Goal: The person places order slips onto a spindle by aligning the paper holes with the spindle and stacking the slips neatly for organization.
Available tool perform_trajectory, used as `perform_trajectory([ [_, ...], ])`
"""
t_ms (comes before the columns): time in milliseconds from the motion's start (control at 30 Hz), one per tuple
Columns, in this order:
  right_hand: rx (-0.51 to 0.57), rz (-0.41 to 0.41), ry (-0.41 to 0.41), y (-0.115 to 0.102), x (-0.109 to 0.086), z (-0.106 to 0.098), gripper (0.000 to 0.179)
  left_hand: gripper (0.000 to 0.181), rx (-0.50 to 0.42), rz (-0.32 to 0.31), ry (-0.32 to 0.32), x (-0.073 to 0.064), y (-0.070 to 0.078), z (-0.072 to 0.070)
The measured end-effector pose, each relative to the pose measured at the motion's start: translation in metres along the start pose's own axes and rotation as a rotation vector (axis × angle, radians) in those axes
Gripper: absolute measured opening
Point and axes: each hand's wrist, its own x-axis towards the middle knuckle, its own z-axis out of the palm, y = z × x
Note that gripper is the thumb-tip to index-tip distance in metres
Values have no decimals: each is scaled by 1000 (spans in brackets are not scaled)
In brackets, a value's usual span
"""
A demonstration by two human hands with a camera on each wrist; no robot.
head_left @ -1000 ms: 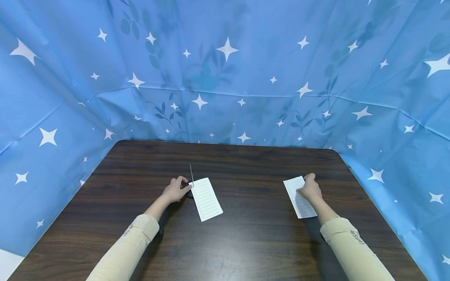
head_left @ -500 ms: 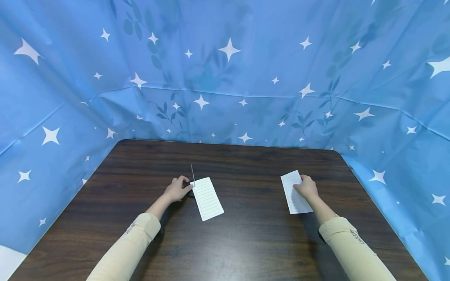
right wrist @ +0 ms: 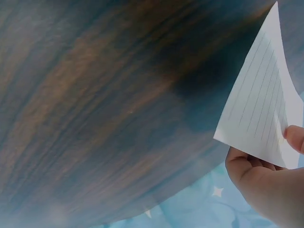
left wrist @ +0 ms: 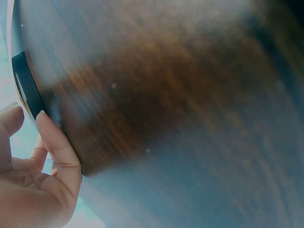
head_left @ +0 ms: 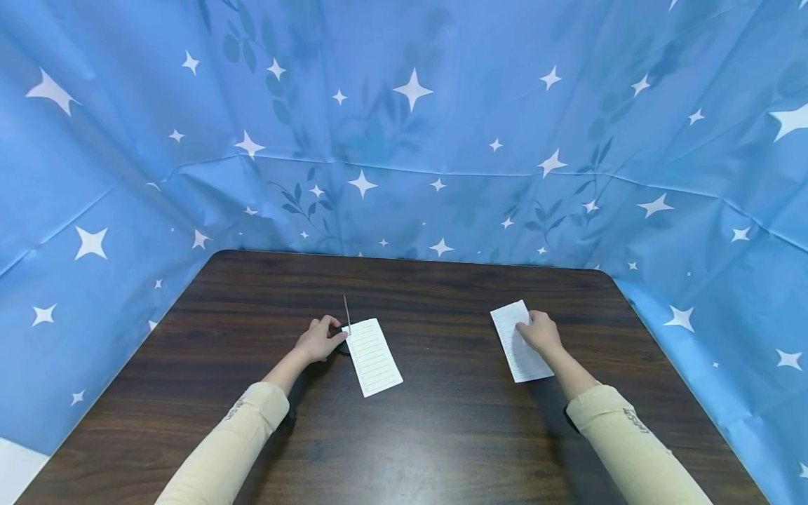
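A slim upright spike (head_left: 346, 308) rises from a dark base (left wrist: 27, 85), together looking like a bill spike. My left hand (head_left: 318, 341) grips the left edge of that base between thumb and fingers. On the spike, a lined white sheet (head_left: 374, 361) lies pierced near its top edge and slants down toward me. Over on the right, my right hand (head_left: 541, 333) pinches another sheet of lined paper (head_left: 514, 344) along its right side. In the right wrist view this paper (right wrist: 254, 104) bends slightly, with the thumb on its face and the fingers behind it.
Both hands work over a dark wood-grain table (head_left: 429, 435) with rounded far corners. A blue curtain (head_left: 404, 140) with white stars hangs behind it and along both sides.
My right hand has moved left with its sheet, toward the spike, and the sheet has tilted a little. The left hand, spike and pierced sheet have stayed in place.
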Motion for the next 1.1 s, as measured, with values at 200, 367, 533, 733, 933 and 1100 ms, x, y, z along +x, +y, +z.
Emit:
perform_trajectory([
  [200, 22, -46, 0, -13, -1, 3, 44, 35, -6, 0, 1, -2, 1, 0],
  [367, 56, -58, -35, -26, -5, 8, 44, 36, 2, 4, 2, -2, 1, 0],
  [533, 90, -85, -69, -43, -11, 13, 41, 37, 2, -4, 13, -2, 0, -1],
  [733, 114, -100, -98, -59, -17, 19, 40, 37, -12, 8, 12, -2, 0, -1],
  [933, 128, -137, -105, -72, -20, 25, 34, 37, -24, 2, 20, 0, 0, 0],
  [1100, 139, -178, -117, -83, -21, 28, 31, 36, -35, -10, 19, 2, 1, 1],
])
